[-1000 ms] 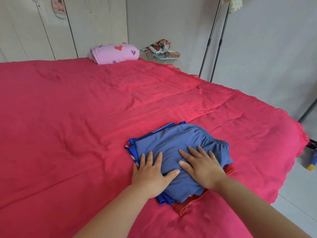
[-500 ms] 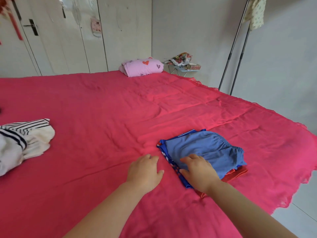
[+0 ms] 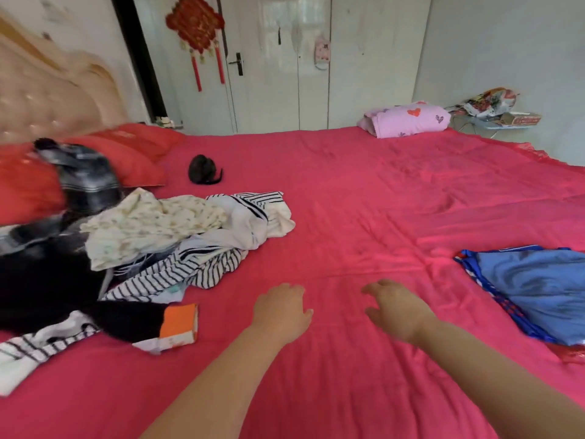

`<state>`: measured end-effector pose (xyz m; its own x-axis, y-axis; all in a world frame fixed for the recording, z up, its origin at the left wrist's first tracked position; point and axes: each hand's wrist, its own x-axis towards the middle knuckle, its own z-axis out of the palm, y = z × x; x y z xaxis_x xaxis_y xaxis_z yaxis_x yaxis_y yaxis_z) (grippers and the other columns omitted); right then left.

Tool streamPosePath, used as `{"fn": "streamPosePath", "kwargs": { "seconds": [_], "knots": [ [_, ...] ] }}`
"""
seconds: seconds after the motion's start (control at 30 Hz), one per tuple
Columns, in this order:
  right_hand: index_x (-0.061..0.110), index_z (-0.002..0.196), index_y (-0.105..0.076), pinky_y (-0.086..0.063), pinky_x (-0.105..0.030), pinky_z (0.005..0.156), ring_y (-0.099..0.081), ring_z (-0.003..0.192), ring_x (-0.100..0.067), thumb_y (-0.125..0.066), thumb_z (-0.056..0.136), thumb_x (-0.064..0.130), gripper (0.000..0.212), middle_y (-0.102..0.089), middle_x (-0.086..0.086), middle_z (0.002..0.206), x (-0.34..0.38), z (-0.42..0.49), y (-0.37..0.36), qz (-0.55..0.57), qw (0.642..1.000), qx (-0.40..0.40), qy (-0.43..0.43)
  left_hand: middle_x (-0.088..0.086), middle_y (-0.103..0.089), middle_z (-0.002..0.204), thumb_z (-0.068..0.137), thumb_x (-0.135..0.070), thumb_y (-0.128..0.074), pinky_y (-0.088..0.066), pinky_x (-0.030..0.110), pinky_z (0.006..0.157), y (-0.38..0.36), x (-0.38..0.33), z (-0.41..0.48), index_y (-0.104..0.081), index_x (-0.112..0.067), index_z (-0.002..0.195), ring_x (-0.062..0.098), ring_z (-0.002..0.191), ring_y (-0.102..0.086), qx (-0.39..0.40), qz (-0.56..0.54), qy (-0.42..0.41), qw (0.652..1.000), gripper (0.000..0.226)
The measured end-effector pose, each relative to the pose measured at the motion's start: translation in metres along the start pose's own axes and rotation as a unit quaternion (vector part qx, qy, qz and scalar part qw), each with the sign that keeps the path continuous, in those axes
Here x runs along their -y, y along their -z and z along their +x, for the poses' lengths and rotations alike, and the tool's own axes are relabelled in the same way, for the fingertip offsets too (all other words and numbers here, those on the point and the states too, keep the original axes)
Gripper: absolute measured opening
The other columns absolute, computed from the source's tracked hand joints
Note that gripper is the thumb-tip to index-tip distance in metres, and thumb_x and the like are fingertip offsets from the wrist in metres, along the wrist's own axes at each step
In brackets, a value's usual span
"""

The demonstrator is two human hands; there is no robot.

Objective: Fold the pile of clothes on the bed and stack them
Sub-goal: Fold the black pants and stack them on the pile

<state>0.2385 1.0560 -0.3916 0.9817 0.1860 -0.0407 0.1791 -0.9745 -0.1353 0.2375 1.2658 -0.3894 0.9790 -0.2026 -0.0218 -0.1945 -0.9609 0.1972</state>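
1. Pile (image 3: 152,248) of unfolded clothes lies crumpled on the left part of the bed (image 3: 380,201). A cream piece (image 3: 152,226) sits over a striped top (image 3: 202,264). A black garment (image 3: 63,289) with an orange cuff (image 3: 179,323) lies nearest the person.
2. A stack (image 3: 538,289) of folded pieces, blue on top, sits at the right edge of view, well apart from the pile.
3. The step in hand looks like the gap between pieces: some are folded and stacked, and the next is not yet picked. Most of the pile is unfolded, so the task seems well short of done.
4. The right hand (image 3: 399,312) is palm down, low over the bare sheet between pile and stack. Its fingers (image 3: 378,287) are loosely curled and hold nothing.
5. The left hand (image 3: 281,312) is just beside it, nearer the pile and also palm down. Its fingers are relaxed, point away and hold nothing. Whether either hand touches the sheet cannot be told.
6. The next move probably calls for a reach left, where the orange cuff and the striped top lie closest.
7. The pieces overlap, so one should be pinched alone, lifted free, then spread flat on the bare sheet in front.
8. The risk I see is a neighbouring piece dragging along with it.
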Motion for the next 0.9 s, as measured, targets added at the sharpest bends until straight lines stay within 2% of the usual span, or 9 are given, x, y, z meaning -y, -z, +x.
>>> {"fn": "streamPosePath", "kwargs": {
  "seconds": [0.23,0.37,0.43,0.5,0.57,0.63,0.7,0.83,0.9],
  "knots": [
    [0.018,0.127,-0.049,-0.043,-0.037,0.099,-0.049,0.119,-0.025,-0.048,0.087,0.030,0.041,-0.051,-0.007,0.123,0.122,0.037,-0.026,-0.015,0.995,0.040,0.090,0.006,-0.051,0.127,0.091,-0.040,-0.047,-0.041,0.039,0.095,0.017,0.123,-0.047,-0.047,-0.018,0.130,0.025,0.119,-0.047,-0.019,0.006,0.094,0.995,0.045],
    [0.018,0.126,-0.049,-0.043,-0.037,0.098,-0.050,0.118,-0.025,-0.047,0.091,0.034,0.039,-0.050,-0.005,0.124,0.182,0.054,-0.044,-0.028,0.989,0.064,0.133,0.004,-0.050,0.123,0.087,-0.036,-0.050,-0.039,0.039,0.089,0.020,0.189,-0.063,-0.048,-0.019,0.121,0.026,0.119,-0.044,-0.038,0.059,0.129,0.989,0.038],
    [0.019,0.125,-0.049,-0.042,-0.037,0.099,-0.049,0.118,-0.025,-0.047,0.091,0.035,0.038,-0.050,-0.005,0.124,0.206,0.060,-0.054,-0.032,0.985,0.074,0.154,0.004,-0.036,0.140,0.085,-0.043,-0.055,-0.033,0.044,0.100,0.018,0.223,-0.066,-0.035,-0.022,0.137,0.027,0.132,-0.031,-0.003,0.080,0.145,0.986,0.060],
    [0.019,0.124,-0.050,-0.042,-0.037,0.099,-0.049,0.117,-0.025,-0.048,0.091,0.035,0.036,-0.051,-0.005,0.123,0.223,0.066,-0.062,-0.031,0.982,0.082,0.167,0.003,-0.014,0.154,0.081,-0.052,-0.059,-0.016,0.051,0.111,0.014,0.254,-0.068,-0.016,-0.027,0.147,0.030,0.142,-0.008,0.071,0.084,0.185,0.977,0.082],
    [0.018,0.123,-0.050,-0.042,-0.037,0.099,-0.049,0.117,-0.025,-0.048,0.091,0.035,0.036,-0.051,-0.005,0.123,0.235,0.071,-0.067,-0.029,0.981,0.084,0.172,0.004,-0.012,0.155,0.086,-0.046,-0.057,-0.008,0.054,0.113,0.006,0.276,-0.072,-0.021,-0.031,0.146,0.032,0.143,-0.004,0.097,0.098,0.213,0.967,0.072],
    [0.018,0.124,-0.050,-0.041,-0.036,0.099,-0.049,0.118,-0.025,-0.049,0.090,0.035,0.038,-0.051,-0.005,0.124,0.242,0.075,-0.070,-0.016,0.981,0.082,0.172,0.002,-0.037,0.142,0.093,-0.028,-0.047,-0.018,0.049,0.112,-0.002,0.287,-0.075,-0.044,-0.030,0.133,0.027,0.137,-0.026,0.053,0.100,0.220,0.969,0.040],
    [0.020,0.128,-0.049,-0.039,-0.032,0.101,-0.049,0.119,-0.023,-0.050,0.090,0.034,0.040,-0.052,-0.005,0.126,0.246,0.079,-0.073,0.001,0.981,0.079,0.176,-0.001,-0.057,0.121,0.095,-0.023,-0.040,-0.033,0.037,0.099,-0.004,0.287,-0.075,-0.054,-0.026,0.116,0.021,0.118,-0.048,-0.027,0.079,0.215,0.973,0.026],
    [0.020,0.137,-0.039,-0.032,-0.024,0.102,-0.047,0.123,-0.019,-0.056,0.087,0.033,0.054,-0.050,-0.003,0.132,0.251,0.080,-0.077,0.048,0.983,0.070,0.161,-0.001,-0.065,0.105,0.096,-0.029,-0.039,-0.042,0.033,0.082,0.015,0.256,-0.070,-0.059,-0.021,0.108,0.022,0.102,-0.058,-0.183,-0.129,0.188,0.956,0.024],
    [0.019,0.141,-0.032,-0.032,-0.021,0.098,-0.047,0.122,-0.017,-0.065,0.082,0.033,0.069,-0.050,-0.003,0.131,0.254,0.076,-0.075,0.118,0.981,0.075,0.135,0.001,-0.062,0.084,0.094,-0.029,-0.043,-0.036,0.033,0.066,0.034,0.229,-0.070,-0.055,-0.016,0.083,0.025,0.087,-0.058,-0.236,-0.207,0.163,0.935,0.021]
  ]
}}
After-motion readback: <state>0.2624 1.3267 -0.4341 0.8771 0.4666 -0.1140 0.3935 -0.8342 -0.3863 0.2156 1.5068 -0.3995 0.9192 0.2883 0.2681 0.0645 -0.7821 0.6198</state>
